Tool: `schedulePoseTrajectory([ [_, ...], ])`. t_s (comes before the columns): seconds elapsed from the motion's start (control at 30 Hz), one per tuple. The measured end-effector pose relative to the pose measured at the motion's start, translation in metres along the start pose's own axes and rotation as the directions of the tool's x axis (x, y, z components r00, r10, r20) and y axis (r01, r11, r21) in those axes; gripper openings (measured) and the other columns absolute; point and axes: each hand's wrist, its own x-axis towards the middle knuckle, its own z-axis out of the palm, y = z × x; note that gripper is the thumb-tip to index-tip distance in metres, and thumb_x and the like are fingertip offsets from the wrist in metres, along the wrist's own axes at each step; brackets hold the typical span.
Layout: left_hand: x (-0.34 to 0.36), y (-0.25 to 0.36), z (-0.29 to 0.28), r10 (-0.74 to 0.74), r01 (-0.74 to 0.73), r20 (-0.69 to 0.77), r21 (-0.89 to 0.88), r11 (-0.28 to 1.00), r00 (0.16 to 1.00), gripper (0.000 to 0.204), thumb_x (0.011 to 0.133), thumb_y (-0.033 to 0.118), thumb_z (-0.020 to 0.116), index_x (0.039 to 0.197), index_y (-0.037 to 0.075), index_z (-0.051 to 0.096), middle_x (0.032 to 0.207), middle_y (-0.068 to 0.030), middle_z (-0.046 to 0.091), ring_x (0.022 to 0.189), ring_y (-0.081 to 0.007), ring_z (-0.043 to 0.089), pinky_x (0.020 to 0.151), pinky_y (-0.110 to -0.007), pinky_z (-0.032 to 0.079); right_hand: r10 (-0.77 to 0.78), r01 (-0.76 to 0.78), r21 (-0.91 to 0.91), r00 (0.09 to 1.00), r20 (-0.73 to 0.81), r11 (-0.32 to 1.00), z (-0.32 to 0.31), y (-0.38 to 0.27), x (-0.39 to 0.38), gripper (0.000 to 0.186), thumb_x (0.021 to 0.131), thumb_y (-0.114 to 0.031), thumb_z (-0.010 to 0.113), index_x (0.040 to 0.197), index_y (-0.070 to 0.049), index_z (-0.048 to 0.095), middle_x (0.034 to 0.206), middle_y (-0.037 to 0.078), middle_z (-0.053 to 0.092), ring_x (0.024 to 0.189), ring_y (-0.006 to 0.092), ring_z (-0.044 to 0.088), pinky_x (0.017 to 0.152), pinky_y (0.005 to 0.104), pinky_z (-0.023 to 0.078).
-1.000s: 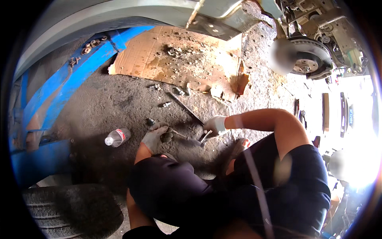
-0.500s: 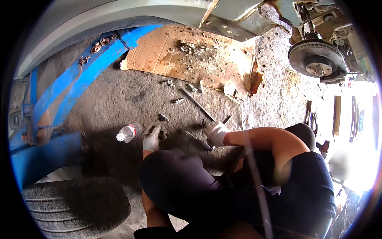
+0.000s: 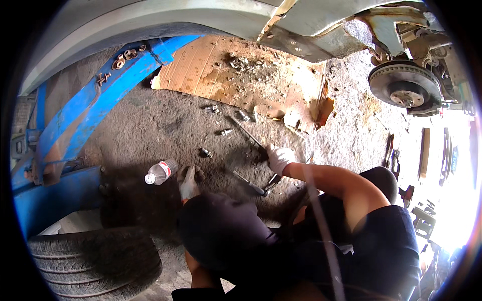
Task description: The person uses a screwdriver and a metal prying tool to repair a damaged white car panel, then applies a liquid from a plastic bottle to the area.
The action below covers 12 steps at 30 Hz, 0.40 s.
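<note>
My right hand (image 3: 279,160), in a pale glove, closes over the near end of a long metal bar (image 3: 245,130) that slants across the dirty floor. Just below that hand, the end of a second dark tool (image 3: 271,184) sticks out. A thin tool with a dark handle (image 3: 249,183) lies to its left. My left hand (image 3: 189,183), gloved and with soiled fingers, is curled low over the floor; what it may hold is hidden. Beside it lies a clear plastic bottle (image 3: 161,172). Loose bolts (image 3: 205,152) are scattered ahead, another bolt (image 3: 224,132) farther up.
A stained cardboard sheet (image 3: 201,70) with dirt clumps lies beyond. At left stand a blue steel arm (image 3: 83,123) carrying rusty nuts (image 3: 118,63) and a tire (image 3: 95,261). Car bodywork (image 3: 165,20) overhangs the far side, with a brake disc (image 3: 404,83) at far right.
My right hand has shifted slightly up and right along the bar, uncovering the second tool's lower end. My left hand has drawn back a little, and the whole view has tilted slightly.
</note>
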Motion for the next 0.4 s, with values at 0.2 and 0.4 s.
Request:
schedulePoseTrajectory([
  [0.2,0.006,-0.012,-0.004,0.17,-0.178,0.057,0.169,0.969,0.984,0.012,0.097,0.017,0.064,0.103,0.007,0.066,0.086,-0.0018,0.066,0.077,-0.0129,0.062,0.068,-0.028,0.05,-0.111,0.103,0.073,0.987,0.12,0.992,-0.021,0.017,0.006,0.036,0.087,-0.017,0.058,0.118,0.001,0.056,0.099,0.022,0.071,0.089,0.0366,0.071,0.076,0.0474,0.057],
  [0.4,0.0,0.003,0.002,0.16,-0.199,0.148,0.306,0.931,0.976,0.016,0.097,0.022,0.064,0.105,0.009,0.067,0.091,-0.0024,0.066,0.078,-0.0111,0.058,0.072,-0.027,0.047,-0.119,0.143,-0.103,0.971,0.206,0.984,-0.023,-0.022,0.004,0.082,0.086,-0.014,0.064,0.154,0.005,0.021,0.132,0.029,0.055,0.11,0.0409,0.065,0.09,0.0519,0.054],
])
